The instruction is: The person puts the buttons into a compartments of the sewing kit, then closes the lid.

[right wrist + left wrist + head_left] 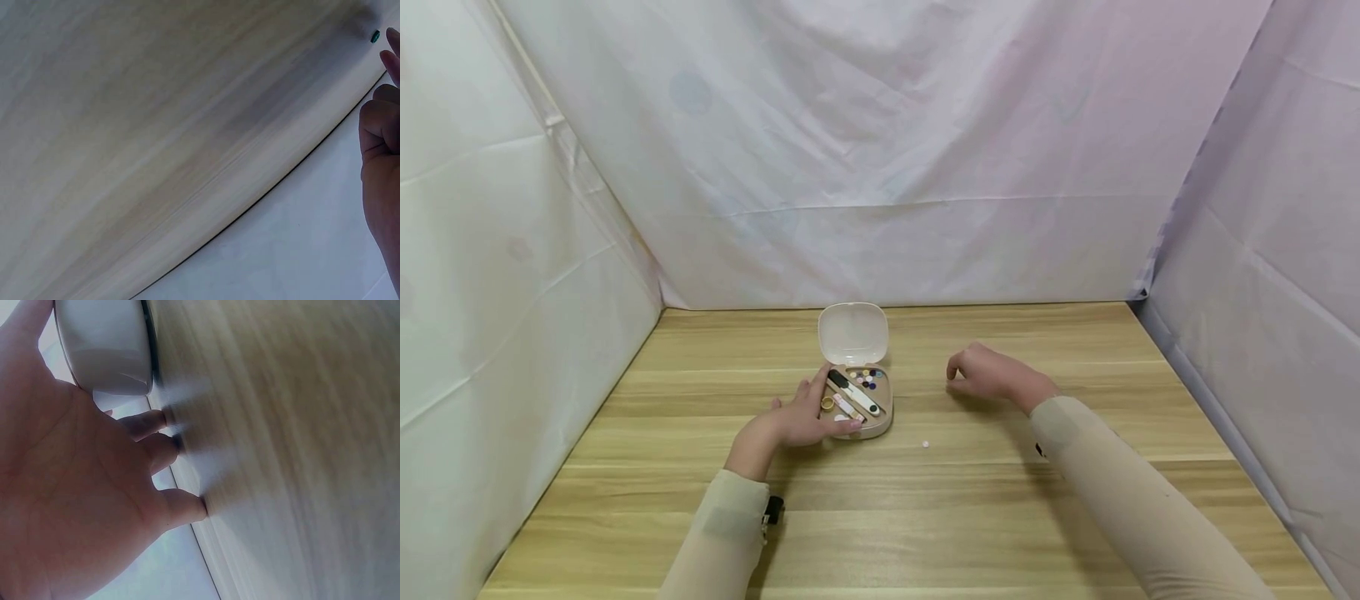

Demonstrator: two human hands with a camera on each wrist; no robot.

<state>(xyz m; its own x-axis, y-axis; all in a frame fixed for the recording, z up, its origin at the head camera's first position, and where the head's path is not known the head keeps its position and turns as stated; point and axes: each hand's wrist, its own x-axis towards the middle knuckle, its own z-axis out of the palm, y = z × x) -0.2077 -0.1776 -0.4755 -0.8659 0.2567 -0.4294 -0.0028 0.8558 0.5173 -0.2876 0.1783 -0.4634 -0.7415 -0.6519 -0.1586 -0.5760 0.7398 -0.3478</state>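
Note:
A small beige case [883,427] stands with its translucent lid [853,333] raised. My left hand [801,421] rests against its left side, thumb over the front edge; in the left wrist view other fingers [184,508] are spread with tips at the tabletop. Inside are several coloured buttons [868,379], a white tool with a black end [859,398], a gold ring [827,403] and a pale tube [847,407]. My right hand [985,372] is low over the table, its fingers bent. A tiny green button [375,36] is close by its fingertips, with nothing seen between them.
A pale pink button [925,444] lies on the wooden table [865,525], between the case and my right forearm. White cloth [880,167] hangs behind the table and along both sides. A dark strap device [773,509] is on my left wrist.

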